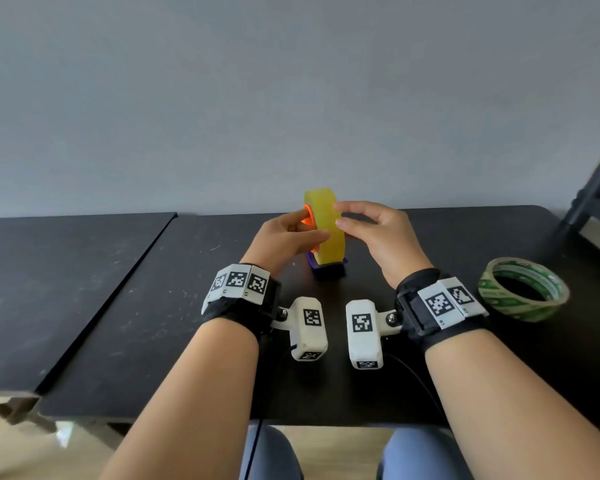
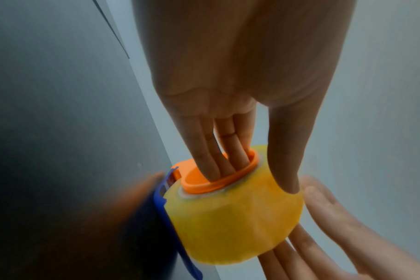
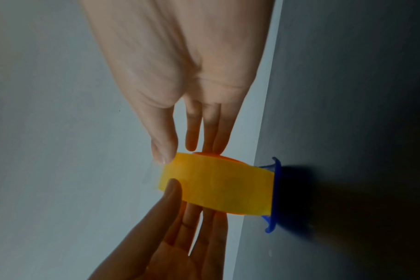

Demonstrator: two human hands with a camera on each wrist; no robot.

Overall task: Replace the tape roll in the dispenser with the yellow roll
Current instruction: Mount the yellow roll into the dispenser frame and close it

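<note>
The yellow roll (image 1: 329, 233) stands upright on an orange hub (image 1: 308, 216) above the blue dispenser base (image 1: 326, 266), which rests on the black table (image 1: 153, 306). My left hand (image 1: 314, 226) has its fingers pushed into the orange hub (image 2: 204, 183) and its thumb pressed on the yellow roll (image 2: 233, 223), pinching it. From the right, my right hand (image 1: 338, 214) pinches the roll too. In the right wrist view its thumb sits at the edge of the yellow roll (image 3: 218, 189) and its fingers (image 3: 213, 144) touch the far side. The blue dispenser (image 3: 275, 189) shows under the roll.
A green-printed tape roll (image 1: 523, 289) lies flat on the table at the right. A second dark tabletop (image 1: 49, 289) adjoins on the left with a seam between. A dark frame (image 1: 596, 188) leans at the far right. The grey wall is close behind.
</note>
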